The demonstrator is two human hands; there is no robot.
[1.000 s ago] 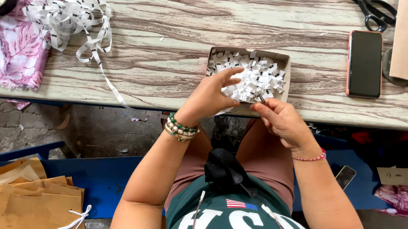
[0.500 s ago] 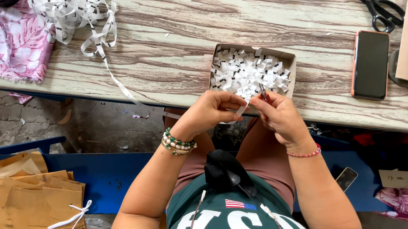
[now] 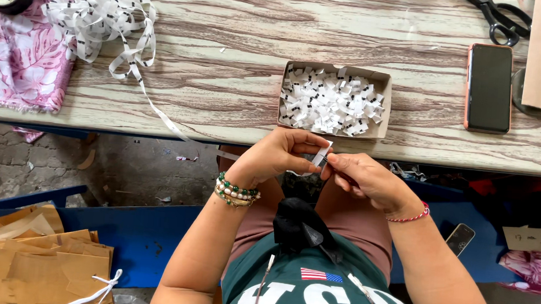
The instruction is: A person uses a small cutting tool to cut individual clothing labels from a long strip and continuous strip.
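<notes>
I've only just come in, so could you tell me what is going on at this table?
A seated person holds one small white label between both hands, left hand and right hand, just below the table's edge. Right above, a shallow cardboard box is full of cut labels. A long uncut label ribbon lies heaped at the left, trailing off the edge. A phone and scissors lie to the right.

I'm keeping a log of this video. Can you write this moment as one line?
left hand: holds tag | right hand: pinches tag | box: full of tags, on table | phone: right of box
</notes>
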